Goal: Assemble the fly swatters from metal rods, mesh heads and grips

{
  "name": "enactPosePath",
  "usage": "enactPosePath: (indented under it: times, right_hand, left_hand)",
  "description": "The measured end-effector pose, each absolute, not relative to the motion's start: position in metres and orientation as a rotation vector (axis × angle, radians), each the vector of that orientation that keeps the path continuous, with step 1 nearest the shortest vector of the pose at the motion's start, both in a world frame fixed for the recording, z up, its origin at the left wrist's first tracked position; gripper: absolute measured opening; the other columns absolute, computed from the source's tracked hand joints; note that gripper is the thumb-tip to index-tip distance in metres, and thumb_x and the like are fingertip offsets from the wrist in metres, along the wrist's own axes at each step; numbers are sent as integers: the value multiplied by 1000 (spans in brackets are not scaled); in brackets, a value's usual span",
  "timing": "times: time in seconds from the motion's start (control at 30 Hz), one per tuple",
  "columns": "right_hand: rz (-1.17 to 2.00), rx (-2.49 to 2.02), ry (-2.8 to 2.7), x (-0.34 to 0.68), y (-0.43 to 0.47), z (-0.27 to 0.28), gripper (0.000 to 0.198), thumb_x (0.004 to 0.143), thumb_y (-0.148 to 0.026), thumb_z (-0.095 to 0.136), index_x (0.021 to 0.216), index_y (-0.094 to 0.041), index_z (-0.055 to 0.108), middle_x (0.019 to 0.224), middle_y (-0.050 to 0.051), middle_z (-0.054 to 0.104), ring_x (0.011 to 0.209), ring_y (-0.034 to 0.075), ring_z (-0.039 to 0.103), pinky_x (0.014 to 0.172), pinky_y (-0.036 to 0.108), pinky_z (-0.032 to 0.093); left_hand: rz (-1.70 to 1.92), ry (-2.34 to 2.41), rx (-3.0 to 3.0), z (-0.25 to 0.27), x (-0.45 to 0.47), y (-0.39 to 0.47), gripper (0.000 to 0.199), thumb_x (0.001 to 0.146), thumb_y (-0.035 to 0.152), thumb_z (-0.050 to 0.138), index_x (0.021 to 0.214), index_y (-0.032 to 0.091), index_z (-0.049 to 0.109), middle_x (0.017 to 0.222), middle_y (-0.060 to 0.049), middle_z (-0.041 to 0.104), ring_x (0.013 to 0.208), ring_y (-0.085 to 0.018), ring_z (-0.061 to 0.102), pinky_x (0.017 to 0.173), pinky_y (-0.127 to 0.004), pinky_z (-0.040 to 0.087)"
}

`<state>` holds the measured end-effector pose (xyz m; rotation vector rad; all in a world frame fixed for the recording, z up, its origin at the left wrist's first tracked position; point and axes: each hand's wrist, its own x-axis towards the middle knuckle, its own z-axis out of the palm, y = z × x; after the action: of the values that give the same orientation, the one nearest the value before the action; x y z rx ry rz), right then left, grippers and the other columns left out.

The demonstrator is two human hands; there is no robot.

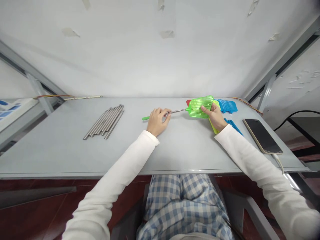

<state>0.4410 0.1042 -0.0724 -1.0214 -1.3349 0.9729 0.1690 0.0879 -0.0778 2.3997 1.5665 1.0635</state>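
Nearest the camera are the person's own knees in blue-and-white checked cloth (182, 203), tucked under the near edge of the grey counter (75, 156), with two white sleeves reaching forward over it. The one landmark worth steering by is the green fly swatter (200, 106), which lies across the middle of the counter with its mesh head to the right. The right hand (215, 116) grasps that mesh head, thumb on top, apparently to steady it; the left hand (157, 120) is clenched around the thin metal shaft (176, 111) left of the head, with the green handle tip (145, 118) sticking out beyond the fist. Held at both ends like this, the swatter stays low, at or just above the surface. Under and just behind the green head lie more swatter heads, a yellow one and a red one mostly hidden, and blue ones (227, 106) to its right. Far left of the swatter rests a bundle of metal rods (106, 121), laid side by side. Right of it, a smartphone (262, 136) lies face up, its cable (281, 165) trailing off the near edge.
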Motion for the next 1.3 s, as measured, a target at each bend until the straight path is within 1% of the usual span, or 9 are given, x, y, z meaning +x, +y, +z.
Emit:
enactPosePath:
  times: [0.1, 0.27, 0.37, 0.5, 0.67, 0.8, 0.97, 1.13, 1.3]
  right_hand:
    - [946, -1031, -1343, 443, 106, -73, 48, 64, -58, 80, 95, -25, 63, 107, 5, 72, 104, 25, 66, 100, 45, 50]
    - [903, -1066, -1368, 446, 108, -74, 54, 64, -65, 77, 98, -25, 61, 108, 5, 72, 104, 26, 66, 99, 47, 51]
    - [907, -1064, -1391, 447, 109, -75, 55, 65, -65, 76, 99, -25, 61, 110, 5, 72, 103, 25, 66, 99, 46, 51]
    - [925, -1063, -1390, 447, 109, -76, 55, 63, -67, 77, 96, -25, 62, 108, 4, 72, 102, 25, 67, 99, 46, 51]
    - [946, -1037, -1394, 446, 108, -77, 52, 64, -63, 78, 94, -24, 63, 108, 5, 72, 104, 25, 66, 99, 46, 51]
    - [951, -1037, -1407, 445, 107, -76, 54, 65, -66, 76, 98, -24, 63, 110, 6, 72, 109, 26, 65, 100, 46, 51]
    - [969, -1014, -1412, 445, 105, -72, 54, 63, -63, 79, 98, -25, 64, 110, 5, 73, 108, 26, 67, 101, 47, 51]
    - [957, -1022, -1402, 444, 102, -70, 55, 60, -61, 82, 98, -25, 64, 108, 5, 73, 106, 26, 67, 100, 46, 52]
    - [968, -1011, -1389, 438, 99, -72, 54, 63, -59, 81, 100, -24, 64, 110, 6, 73, 106, 25, 67, 100, 45, 52]
  left_hand:
    - [1071, 1564, 2398, -79, 168, 90, 23, 93, 31, 48, 106, 24, 67, 87, -7, 59, 89, -24, 51, 87, -38, 41]
    - [1080, 1531, 2419, -83, 167, 92, 23, 93, 32, 49, 105, 25, 67, 86, -6, 59, 88, -24, 51, 87, -39, 41]
    - [1085, 1522, 2428, -83, 167, 92, 23, 93, 32, 49, 105, 25, 68, 85, -6, 59, 89, -24, 51, 87, -39, 41]
    - [1068, 1536, 2421, -81, 167, 91, 23, 93, 32, 49, 105, 25, 68, 86, -6, 59, 89, -24, 51, 88, -39, 40]
    - [1067, 1533, 2427, -80, 166, 92, 24, 93, 31, 49, 106, 25, 69, 87, -7, 59, 90, -24, 51, 88, -39, 40]
    - [1058, 1517, 2439, -80, 164, 93, 25, 94, 32, 48, 106, 25, 69, 85, -6, 59, 90, -24, 52, 87, -39, 40]
    - [1018, 1482, 2508, -81, 162, 93, 29, 96, 34, 44, 108, 24, 69, 83, -6, 58, 87, -23, 52, 84, -38, 41]
    - [1006, 1424, 2620, -85, 159, 95, 35, 99, 35, 38, 113, 24, 68, 88, -8, 61, 89, -23, 54, 83, -37, 43]
    - [1035, 1433, 2660, -87, 161, 94, 38, 100, 34, 35, 113, 23, 69, 87, -8, 62, 87, -23, 56, 79, -36, 43]
